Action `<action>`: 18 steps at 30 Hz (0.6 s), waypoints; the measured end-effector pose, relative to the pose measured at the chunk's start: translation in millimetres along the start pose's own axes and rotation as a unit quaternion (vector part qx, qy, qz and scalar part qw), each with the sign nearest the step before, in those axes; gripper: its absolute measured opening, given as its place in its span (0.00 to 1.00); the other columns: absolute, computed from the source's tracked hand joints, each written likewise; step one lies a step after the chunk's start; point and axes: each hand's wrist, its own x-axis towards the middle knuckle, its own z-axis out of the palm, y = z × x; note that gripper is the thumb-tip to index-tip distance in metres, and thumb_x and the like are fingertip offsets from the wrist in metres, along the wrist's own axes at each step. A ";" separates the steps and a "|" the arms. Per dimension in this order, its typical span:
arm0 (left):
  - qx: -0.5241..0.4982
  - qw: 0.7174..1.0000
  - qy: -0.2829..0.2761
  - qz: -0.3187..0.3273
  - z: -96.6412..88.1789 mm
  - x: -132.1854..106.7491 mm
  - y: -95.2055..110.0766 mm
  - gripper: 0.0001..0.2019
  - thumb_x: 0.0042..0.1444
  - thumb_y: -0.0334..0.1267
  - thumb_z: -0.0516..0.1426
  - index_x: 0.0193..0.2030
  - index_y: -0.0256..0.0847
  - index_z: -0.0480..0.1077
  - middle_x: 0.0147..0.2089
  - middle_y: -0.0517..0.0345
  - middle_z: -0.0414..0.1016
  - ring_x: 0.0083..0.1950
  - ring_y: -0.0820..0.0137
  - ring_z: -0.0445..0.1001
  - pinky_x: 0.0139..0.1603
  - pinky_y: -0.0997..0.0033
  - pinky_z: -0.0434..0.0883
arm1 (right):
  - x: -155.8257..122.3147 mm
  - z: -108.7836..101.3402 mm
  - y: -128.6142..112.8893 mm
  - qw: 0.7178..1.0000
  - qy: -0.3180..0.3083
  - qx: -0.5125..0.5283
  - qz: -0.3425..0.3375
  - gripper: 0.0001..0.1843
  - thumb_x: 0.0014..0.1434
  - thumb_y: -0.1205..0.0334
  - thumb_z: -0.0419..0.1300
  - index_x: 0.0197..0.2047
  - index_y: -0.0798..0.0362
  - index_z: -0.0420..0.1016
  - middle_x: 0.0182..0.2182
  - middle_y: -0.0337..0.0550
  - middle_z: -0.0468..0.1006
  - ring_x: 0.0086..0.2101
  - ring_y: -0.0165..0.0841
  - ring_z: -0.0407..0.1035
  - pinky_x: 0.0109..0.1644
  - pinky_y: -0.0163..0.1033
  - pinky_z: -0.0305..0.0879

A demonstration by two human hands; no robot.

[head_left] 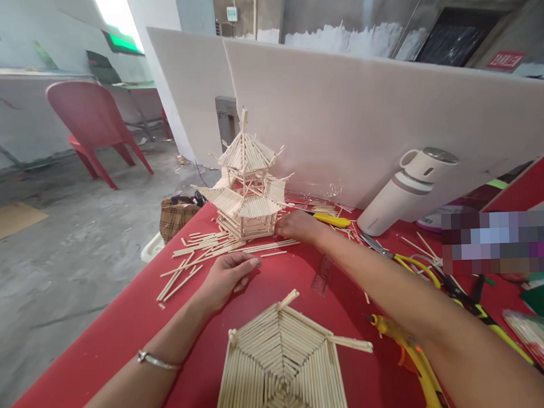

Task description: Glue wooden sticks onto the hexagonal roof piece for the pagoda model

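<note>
My left hand (pixel 232 272) rests just above the red table, its fingers curled in and the thumb against them; whatever it may pinch is too small to make out. Loose wooden sticks (pixel 202 245) lie beside its fingertips. My right hand (pixel 298 226) reaches to the lower right corner of a two-tiered stick pagoda (pixel 247 199), with its fingers bent together and the tips partly hidden. Nearest to me lies a many-sided roof panel (pixel 281 358) of sticks, with short bundles poking out at its corners.
A yellow glue gun (pixel 409 357) lies under my right forearm, near a clear ruler (pixel 321 275). Pliers (pixel 390 254), a yellow cutter (pixel 331 219) and a white flask (pixel 401 193) stand or lie to the right. White boards (pixel 362 111) rise behind the table. A red chair (pixel 93 124) is at left.
</note>
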 end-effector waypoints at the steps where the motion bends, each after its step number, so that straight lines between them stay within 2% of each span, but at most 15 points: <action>1: -0.001 1.000 -0.001 0.001 -0.3 0.3 -0.7 0.16 0.49 0.49 0.67 0.33 0.36 0.76 0.15 0.66 0.61 0.16 0.83 0.53 0.17 0.81 0.48 | -0.5 0.9 1.1 1.000 0.003 -0.011 -0.012 0.14 0.65 0.73 0.51 0.42 0.58 0.79 0.39 0.54 0.81 0.42 0.40 0.72 0.38 0.39 0.60; 6: -0.002 1.000 -0.001 0.001 -2.2 1.6 -4.4 0.16 0.51 0.48 0.66 0.34 0.36 0.76 0.15 0.67 0.61 0.16 0.83 0.53 0.17 0.81 0.48 | -9.3 2.0 5.9 0.998 0.022 -0.046 -0.022 0.13 0.66 0.71 0.51 0.42 0.60 0.78 0.42 0.55 0.79 0.46 0.40 0.70 0.38 0.38 0.59; 10: -0.018 1.000 0.006 0.009 -1.2 1.8 -3.8 0.16 0.51 0.48 0.66 0.35 0.36 0.75 0.17 0.67 0.61 0.16 0.83 0.53 0.16 0.82 0.48 | -24.4 -3.4 -0.1 0.996 0.072 -0.036 0.034 0.12 0.68 0.65 0.52 0.44 0.56 0.77 0.39 0.50 0.80 0.40 0.36 0.71 0.36 0.37 0.57; 12: -0.021 1.000 0.008 0.017 1.1 1.1 -1.8 0.17 0.52 0.50 0.65 0.36 0.36 0.75 0.20 0.65 0.65 0.17 0.83 0.52 0.16 0.82 0.47 | -32.3 -10.0 -10.8 0.992 0.108 -0.021 0.055 0.14 0.69 0.60 0.50 0.44 0.54 0.77 0.35 0.46 0.80 0.35 0.34 0.70 0.34 0.36 0.55; 15: -0.005 1.000 0.003 0.031 6.6 -1.0 2.0 0.20 0.52 0.54 0.64 0.38 0.36 0.74 0.25 0.62 0.70 0.17 0.83 0.53 0.15 0.81 0.47 | -37.5 -22.1 -36.6 0.988 0.152 0.008 0.005 0.16 0.70 0.58 0.50 0.43 0.51 0.78 0.33 0.44 0.80 0.34 0.33 0.68 0.33 0.36 0.53; 18: 0.054 0.997 -0.011 0.053 11.9 -3.1 3.7 0.21 0.51 0.55 0.63 0.37 0.36 0.74 0.19 0.67 0.65 0.15 0.82 0.53 0.15 0.81 0.50 | -31.3 -30.0 -65.9 0.981 0.182 0.050 -0.047 0.16 0.69 0.55 0.51 0.41 0.50 0.80 0.33 0.42 0.81 0.35 0.33 0.67 0.35 0.37 0.55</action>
